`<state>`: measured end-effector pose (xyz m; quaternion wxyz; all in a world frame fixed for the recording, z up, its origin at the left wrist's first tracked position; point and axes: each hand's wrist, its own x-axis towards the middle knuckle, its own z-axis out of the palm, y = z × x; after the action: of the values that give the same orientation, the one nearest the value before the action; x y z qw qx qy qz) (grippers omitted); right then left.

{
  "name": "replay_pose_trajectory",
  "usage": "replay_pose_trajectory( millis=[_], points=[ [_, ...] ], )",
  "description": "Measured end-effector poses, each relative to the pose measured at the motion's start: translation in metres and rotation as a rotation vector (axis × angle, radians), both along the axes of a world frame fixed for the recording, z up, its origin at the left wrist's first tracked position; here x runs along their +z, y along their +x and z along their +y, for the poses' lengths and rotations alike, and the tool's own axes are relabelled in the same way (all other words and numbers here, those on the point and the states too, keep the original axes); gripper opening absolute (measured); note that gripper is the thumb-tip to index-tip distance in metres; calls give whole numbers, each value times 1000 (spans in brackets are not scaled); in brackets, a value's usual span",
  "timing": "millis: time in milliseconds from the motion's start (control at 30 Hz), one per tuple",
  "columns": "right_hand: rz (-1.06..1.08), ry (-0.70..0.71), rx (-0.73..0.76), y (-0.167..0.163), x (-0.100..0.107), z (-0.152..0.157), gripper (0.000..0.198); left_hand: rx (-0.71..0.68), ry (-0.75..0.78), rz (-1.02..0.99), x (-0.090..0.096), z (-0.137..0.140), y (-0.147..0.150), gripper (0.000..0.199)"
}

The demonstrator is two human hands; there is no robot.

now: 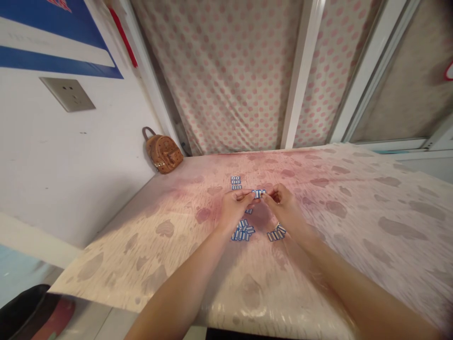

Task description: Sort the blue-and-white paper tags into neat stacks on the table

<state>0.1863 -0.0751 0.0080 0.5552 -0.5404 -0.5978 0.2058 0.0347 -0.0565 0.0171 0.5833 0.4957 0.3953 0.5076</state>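
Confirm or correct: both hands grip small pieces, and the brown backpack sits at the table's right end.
Wrong side: the head view shows the brown backpack at the left end of the table. Left hand and right hand do grip small pieces.

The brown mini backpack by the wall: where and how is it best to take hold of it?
Best by the carry loop atop the brown mini backpack, probably from above on the table side: the loop arches clear of the rounded body, while the white wall stands close behind it.
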Motion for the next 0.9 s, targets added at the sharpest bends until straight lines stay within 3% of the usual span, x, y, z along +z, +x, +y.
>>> replay_pose_trajectory(
  millis=[167, 433, 567, 700, 900],
  points=[
    [-134, 55, 106, 2, 1, -1, 41, 10, 1, -5, 2, -1, -1, 14],
    [-251, 82, 62, -1, 1, -4, 26, 14, 3, -6, 4, -2, -2, 17],
    [-165, 52, 101, 0, 3, -4, 20, 5, 33, 5, 3, -1, -3, 16],
    [-88, 38, 97, 3, -10, 6, 22, 82, 60, -38, 3, 8, -9, 16],
    [-403, 14, 243, -5, -33, 23, 23, 224, 75, -18, 6, 23, -22, 11]
  ],
)
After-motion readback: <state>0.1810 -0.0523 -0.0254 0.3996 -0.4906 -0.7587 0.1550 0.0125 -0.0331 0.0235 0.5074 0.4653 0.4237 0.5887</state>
